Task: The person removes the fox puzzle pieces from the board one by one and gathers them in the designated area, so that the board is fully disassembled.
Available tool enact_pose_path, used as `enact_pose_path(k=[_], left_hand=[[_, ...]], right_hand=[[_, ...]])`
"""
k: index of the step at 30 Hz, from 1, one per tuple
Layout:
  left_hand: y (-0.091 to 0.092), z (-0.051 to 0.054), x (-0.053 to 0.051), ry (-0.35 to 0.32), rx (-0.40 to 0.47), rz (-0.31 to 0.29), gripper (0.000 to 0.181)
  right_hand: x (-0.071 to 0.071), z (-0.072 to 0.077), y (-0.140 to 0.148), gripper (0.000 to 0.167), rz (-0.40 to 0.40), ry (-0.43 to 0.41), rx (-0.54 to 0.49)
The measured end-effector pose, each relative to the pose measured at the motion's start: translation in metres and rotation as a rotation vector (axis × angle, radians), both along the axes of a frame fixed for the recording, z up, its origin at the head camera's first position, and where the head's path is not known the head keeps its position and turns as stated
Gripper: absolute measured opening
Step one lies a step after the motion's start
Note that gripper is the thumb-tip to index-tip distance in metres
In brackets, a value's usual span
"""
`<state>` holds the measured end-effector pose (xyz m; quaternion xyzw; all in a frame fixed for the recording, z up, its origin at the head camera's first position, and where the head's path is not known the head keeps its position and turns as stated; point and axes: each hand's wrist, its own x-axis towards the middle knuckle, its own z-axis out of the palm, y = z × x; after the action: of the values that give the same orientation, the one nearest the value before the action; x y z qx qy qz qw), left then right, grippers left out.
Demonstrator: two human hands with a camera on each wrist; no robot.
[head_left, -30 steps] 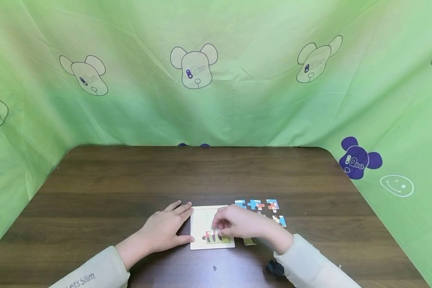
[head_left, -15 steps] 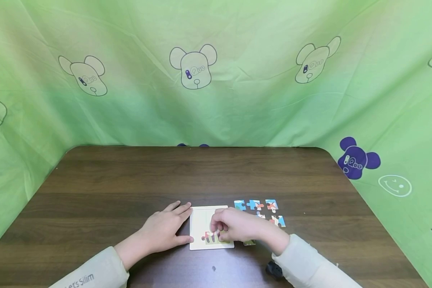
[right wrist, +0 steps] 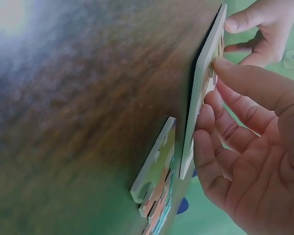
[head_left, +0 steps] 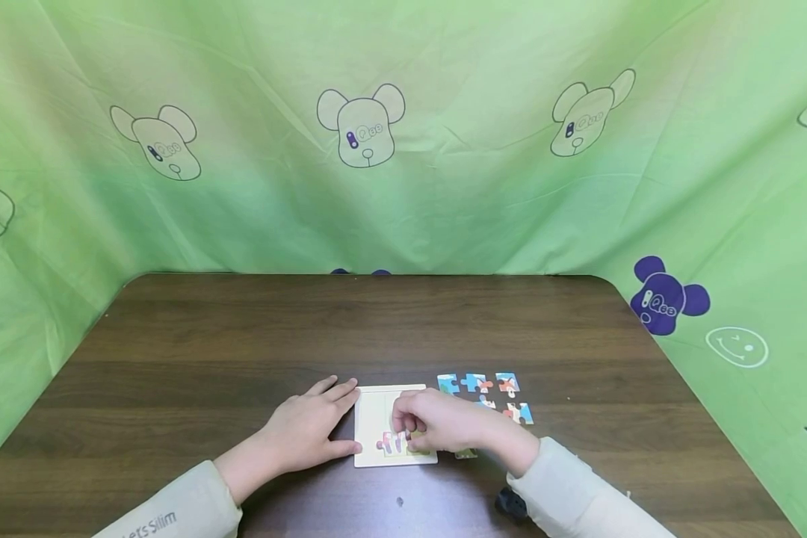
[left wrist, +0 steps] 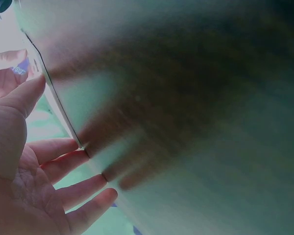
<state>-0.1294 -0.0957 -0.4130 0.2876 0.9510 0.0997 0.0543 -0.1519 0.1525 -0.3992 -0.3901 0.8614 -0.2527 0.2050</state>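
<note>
A shallow pale puzzle tray (head_left: 373,407) lies flat on the table in the head view. Jigsaw pieces (head_left: 393,444) with red, dark and yellow-green printing sit along its lower part. My left hand (head_left: 307,430) rests at the tray's left side, fingers spread and thumb and fingertips touching its edge. Over the lower right of the tray, my right hand (head_left: 447,421) has its fingers curled. In the right wrist view its thumb (right wrist: 230,68) and fingers pinch a jigsaw piece (right wrist: 211,71) at the tray's surface. The hand hides most of that piece.
Several loose jigsaw pieces (head_left: 508,384) lie right of the tray, some partly hidden by the right arm. A small black object (head_left: 511,504) sits beside the right sleeve. The brown table (head_left: 309,321) reaches back to a green printed curtain (head_left: 255,194).
The right hand and its fingertips have shifted very slightly left and down over the tray's lower right. The left hand stays at the tray's edge. The loose pieces have not moved.
</note>
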Motion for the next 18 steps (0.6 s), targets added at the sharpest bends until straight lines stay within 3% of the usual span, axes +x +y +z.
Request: enact_pose_path(k=[18], left_hand=[[0.0005, 0.0005, -0.0001, -0.007, -0.001, 0.002, 0.076]], right_hand=[[0.0007, -0.0003, 0.0022, 0.014, -0.035, -0.096, -0.101]])
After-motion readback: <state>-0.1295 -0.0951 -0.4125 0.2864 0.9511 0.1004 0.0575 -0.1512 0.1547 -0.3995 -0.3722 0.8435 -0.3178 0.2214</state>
